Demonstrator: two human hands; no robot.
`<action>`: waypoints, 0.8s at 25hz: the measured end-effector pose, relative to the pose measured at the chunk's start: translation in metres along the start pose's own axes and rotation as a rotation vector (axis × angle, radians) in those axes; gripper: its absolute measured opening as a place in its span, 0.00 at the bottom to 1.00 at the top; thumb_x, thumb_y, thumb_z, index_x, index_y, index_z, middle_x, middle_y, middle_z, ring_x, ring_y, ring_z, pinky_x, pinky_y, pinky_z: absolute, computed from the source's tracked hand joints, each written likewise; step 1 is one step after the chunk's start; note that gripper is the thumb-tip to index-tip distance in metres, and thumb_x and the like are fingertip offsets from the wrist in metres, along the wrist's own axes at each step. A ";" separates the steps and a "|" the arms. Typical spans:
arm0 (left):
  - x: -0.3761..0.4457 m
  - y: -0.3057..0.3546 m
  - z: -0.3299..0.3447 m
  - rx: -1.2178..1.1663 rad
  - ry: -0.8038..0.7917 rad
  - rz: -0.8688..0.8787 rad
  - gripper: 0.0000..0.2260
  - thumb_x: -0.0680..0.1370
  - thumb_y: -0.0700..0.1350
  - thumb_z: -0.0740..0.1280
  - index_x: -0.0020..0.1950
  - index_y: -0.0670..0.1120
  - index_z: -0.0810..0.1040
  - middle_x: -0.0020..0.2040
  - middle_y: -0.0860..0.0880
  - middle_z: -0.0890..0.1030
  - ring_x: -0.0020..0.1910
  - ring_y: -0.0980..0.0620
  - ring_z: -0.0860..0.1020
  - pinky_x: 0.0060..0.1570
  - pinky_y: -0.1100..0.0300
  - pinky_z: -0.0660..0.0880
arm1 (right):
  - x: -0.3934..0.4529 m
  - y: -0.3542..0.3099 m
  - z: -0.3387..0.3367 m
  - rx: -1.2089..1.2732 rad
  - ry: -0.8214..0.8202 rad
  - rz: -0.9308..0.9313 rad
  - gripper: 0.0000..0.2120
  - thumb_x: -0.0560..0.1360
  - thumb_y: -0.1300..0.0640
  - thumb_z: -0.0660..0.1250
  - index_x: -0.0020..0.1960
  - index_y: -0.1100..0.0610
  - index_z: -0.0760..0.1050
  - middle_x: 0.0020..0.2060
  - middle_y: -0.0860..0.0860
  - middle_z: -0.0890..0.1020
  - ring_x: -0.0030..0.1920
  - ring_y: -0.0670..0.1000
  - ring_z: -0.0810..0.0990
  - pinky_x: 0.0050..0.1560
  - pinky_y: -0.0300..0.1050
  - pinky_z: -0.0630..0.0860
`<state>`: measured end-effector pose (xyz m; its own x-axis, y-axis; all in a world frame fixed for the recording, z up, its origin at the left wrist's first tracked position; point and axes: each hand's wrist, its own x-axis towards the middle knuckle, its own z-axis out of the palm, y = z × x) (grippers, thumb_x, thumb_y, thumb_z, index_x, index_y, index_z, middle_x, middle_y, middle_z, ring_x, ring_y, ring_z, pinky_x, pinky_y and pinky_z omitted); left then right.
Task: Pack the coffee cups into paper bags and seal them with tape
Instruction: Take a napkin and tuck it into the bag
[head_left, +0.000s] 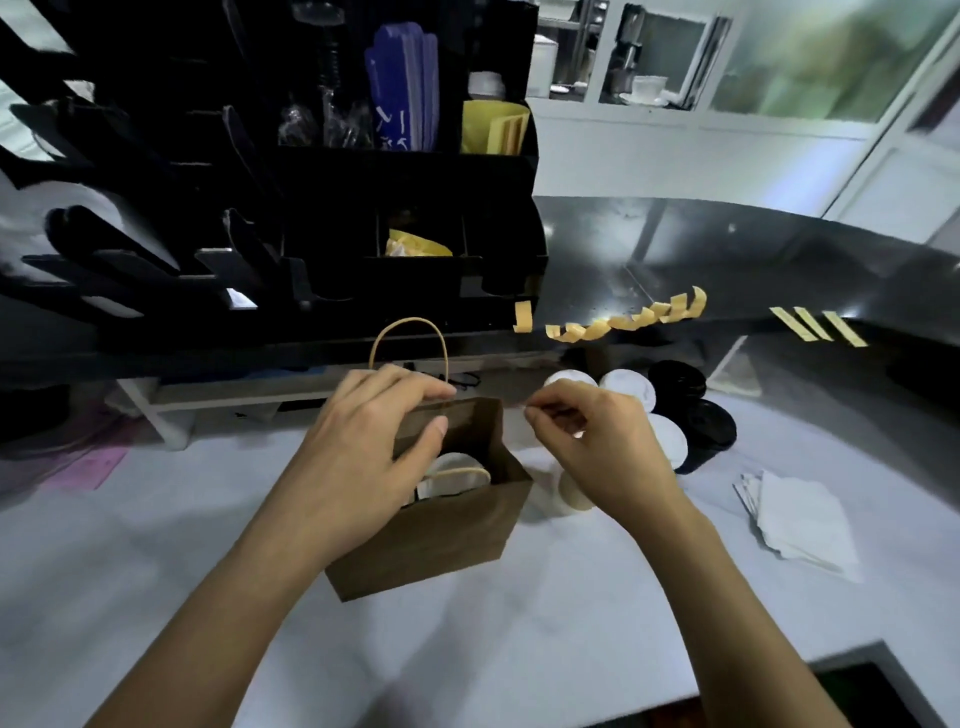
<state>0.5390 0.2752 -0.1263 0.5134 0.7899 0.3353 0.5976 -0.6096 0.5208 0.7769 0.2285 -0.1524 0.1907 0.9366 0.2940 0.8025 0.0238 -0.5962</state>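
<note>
Left hand grips the open rim of the brown paper bag, which stands mid-tabletop with a white-lidded cup half hidden inside. Right hand hovers just beside the bag, thumb and forefinger pinched together; whether they hold anything is too blurred to tell. Behind it, lidded cups, white and black, cluster near the far edge, partly covered by that hand. Tape strips hang from the black counter's edge.
</note>
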 end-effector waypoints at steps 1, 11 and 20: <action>0.002 0.006 0.001 -0.003 -0.006 0.019 0.14 0.80 0.52 0.61 0.65 0.57 0.76 0.58 0.62 0.74 0.61 0.62 0.66 0.57 0.65 0.63 | -0.004 0.003 -0.006 0.007 0.023 0.017 0.05 0.78 0.55 0.71 0.53 0.51 0.84 0.42 0.43 0.85 0.45 0.42 0.82 0.49 0.42 0.81; 0.029 0.086 0.041 -0.013 -0.009 0.145 0.12 0.80 0.51 0.63 0.63 0.55 0.77 0.58 0.61 0.75 0.60 0.58 0.69 0.58 0.63 0.64 | -0.037 0.058 -0.074 0.049 0.121 0.110 0.02 0.76 0.57 0.73 0.48 0.50 0.84 0.38 0.41 0.84 0.42 0.41 0.82 0.47 0.43 0.80; 0.060 0.164 0.139 -0.064 -0.144 0.206 0.14 0.78 0.54 0.61 0.61 0.56 0.78 0.56 0.62 0.76 0.58 0.57 0.70 0.55 0.68 0.62 | -0.074 0.160 -0.151 0.017 0.169 0.227 0.03 0.76 0.56 0.72 0.46 0.49 0.83 0.37 0.41 0.84 0.42 0.42 0.82 0.45 0.42 0.79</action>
<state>0.7532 0.2134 -0.1300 0.7052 0.6291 0.3270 0.4337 -0.7477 0.5029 0.9770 0.1103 -0.1565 0.4573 0.8471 0.2708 0.7192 -0.1732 -0.6729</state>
